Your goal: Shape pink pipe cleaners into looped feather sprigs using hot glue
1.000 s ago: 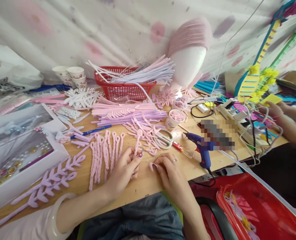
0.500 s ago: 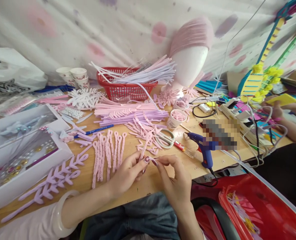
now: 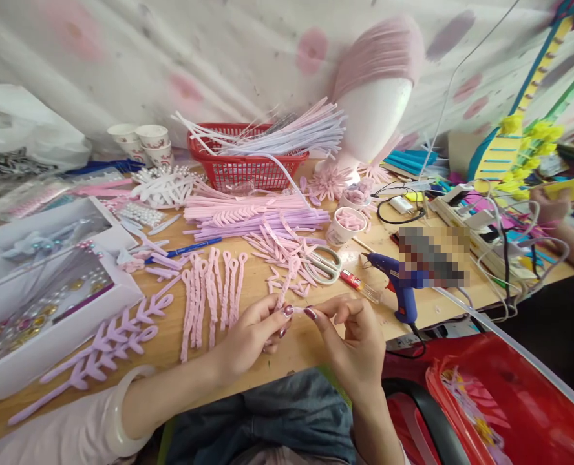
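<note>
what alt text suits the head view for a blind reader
A person's left hand holds a looped, twisted pink strip and the right hand pinches a thin pale piece above a wooden table. Similar strips lie left, a blue glue gun right.

Right beside the glue gun (image 3: 397,284), pixel blocks blurred a dark object (image 3: 431,258) past recognition. To the glue gun's left, the left hand (image 3: 258,330) hid the lower part of a pink twisted strand (image 3: 288,283), and farther left the frame's edge cut off a white box (image 3: 88,326).
</note>
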{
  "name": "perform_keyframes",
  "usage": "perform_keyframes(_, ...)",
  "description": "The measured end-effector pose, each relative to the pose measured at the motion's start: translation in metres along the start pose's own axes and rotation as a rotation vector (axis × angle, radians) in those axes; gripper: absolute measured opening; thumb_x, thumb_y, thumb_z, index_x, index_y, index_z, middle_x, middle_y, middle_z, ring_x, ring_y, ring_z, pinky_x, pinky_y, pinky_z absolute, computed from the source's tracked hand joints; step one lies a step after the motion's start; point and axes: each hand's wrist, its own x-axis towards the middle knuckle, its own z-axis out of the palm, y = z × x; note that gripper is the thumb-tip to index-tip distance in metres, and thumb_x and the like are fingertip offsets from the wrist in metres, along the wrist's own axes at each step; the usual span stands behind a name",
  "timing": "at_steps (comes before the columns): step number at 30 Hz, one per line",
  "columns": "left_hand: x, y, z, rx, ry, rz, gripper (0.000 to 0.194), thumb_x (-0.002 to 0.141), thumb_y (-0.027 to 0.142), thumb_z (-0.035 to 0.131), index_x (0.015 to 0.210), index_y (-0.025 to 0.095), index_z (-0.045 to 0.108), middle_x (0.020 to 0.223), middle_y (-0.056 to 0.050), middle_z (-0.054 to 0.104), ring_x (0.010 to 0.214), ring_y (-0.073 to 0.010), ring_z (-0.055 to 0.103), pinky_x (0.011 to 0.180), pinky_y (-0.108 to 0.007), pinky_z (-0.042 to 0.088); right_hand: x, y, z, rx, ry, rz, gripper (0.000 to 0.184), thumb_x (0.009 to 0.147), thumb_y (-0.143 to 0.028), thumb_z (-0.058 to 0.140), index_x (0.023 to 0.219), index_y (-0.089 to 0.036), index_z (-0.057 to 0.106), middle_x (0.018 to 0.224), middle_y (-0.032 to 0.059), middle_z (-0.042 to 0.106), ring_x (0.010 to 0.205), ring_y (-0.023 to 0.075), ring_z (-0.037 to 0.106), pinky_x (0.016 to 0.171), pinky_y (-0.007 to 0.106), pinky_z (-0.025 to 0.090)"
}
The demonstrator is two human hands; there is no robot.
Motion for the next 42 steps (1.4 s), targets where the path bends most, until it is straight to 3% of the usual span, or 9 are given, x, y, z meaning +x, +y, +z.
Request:
perform_keyframes(3, 0.0, 0.0, 0.0, -0.001, 0.007, -0.008, 0.033, 0.078, 0.046, 0.063, 0.075, 0.018, 0.046, 0.062, 0.007, 0.039, 0.048, -0.0038, 0.026, 0.044, -0.019, 0.018, 0.004, 0.0, -0.005, -0.078, -0.026, -0.008, 0.018, 0.084, -0.014, 0.066, 0.083, -0.023, 0.05, 0.076, -0.0015, 0.062, 0.071, 0.015, 0.062, 0.067, 0.03, 0.049)
perform_keyframes(8, 0.002, 0.001, 0.0, -0.03, 0.029, -0.006, 0.036, 0.079, 0.048, 0.063, 0.073, 0.019, 0.043, 0.062, 0.007, 0.04, 0.046, -0.0028, 0.025, 0.043, -0.018, 0.018, 0.012, -0.003, -0.01, -0.255, -0.129, -0.152, 0.017, 0.084, -0.018, 0.067, 0.099, -0.023, 0.062, 0.089, 0.0032, 0.068, 0.086, 0.0193, 0.063, 0.078, 0.035, 0.049)
perform_keyframes(17, 0.001, -0.001, -0.001, -0.05, 0.013, -0.012, 0.033, 0.079, 0.044, 0.064, 0.072, 0.018, 0.043, 0.06, 0.008, 0.04, 0.045, -0.0025, 0.025, 0.043, -0.018, 0.017, 0.009, -0.002, -0.007, -0.242, -0.125, -0.154, 0.014, 0.088, -0.011, 0.058, 0.093, -0.024, 0.064, 0.087, 0.0028, 0.067, 0.085, 0.0189, 0.063, 0.076, 0.034, 0.048)
perform_keyframes(21, 0.001, -0.001, -0.001, -0.108, 0.019, -0.008, 0.03, 0.084, 0.046, 0.057, 0.079, 0.019, 0.045, 0.063, 0.006, 0.045, 0.045, -0.0026, 0.026, 0.044, -0.017, 0.019, 0.011, -0.003, -0.007, -0.246, -0.087, -0.14, 0.011, 0.088, -0.013, 0.058, 0.09, -0.023, 0.062, 0.085, 0.0026, 0.066, 0.082, 0.0184, 0.062, 0.075, 0.033, 0.047)
perform_keyframes(25, 0.002, -0.001, -0.002, -0.111, 0.021, 0.009, 0.024, 0.087, 0.044, 0.051, 0.087, 0.02, 0.047, 0.062, 0.007, 0.046, 0.043, -0.0027, 0.025, 0.044, -0.017, 0.018, 0.016, -0.004, -0.009, -0.167, -0.032, -0.046, 0.004, 0.088, -0.02, 0.061, 0.084, -0.021, 0.062, 0.081, 0.0025, 0.067, 0.078, 0.018, 0.062, 0.074, 0.032, 0.048)
perform_keyframes(31, 0.003, -0.002, -0.001, -0.064, 0.011, 0.04, 0.022, 0.085, 0.041, 0.056, 0.084, 0.021, 0.047, 0.063, 0.006, 0.047, 0.043, -0.0031, 0.028, 0.043, -0.017, 0.02, 0.025, -0.004, -0.006, 0.01, -0.028, 0.153, 0.013, 0.085, -0.031, 0.065, 0.079, -0.02, 0.065, 0.078, 0.003, 0.067, 0.075, 0.0177, 0.062, 0.073, 0.031, 0.049)
perform_keyframes(42, 0.003, 0.001, -0.001, -0.135, 0.051, 0.02, 0.018, 0.082, 0.035, 0.057, 0.084, 0.02, 0.048, 0.062, 0.006, 0.048, 0.042, -0.0023, 0.027, 0.044, -0.017, 0.021, 0.028, -0.008, -0.003, 0.151, -0.094, 0.306, 0.022, 0.08, -0.039, 0.068, 0.075, -0.018, 0.065, 0.072, 0.0024, 0.065, 0.068, 0.0157, 0.059, 0.067, 0.027, 0.049)
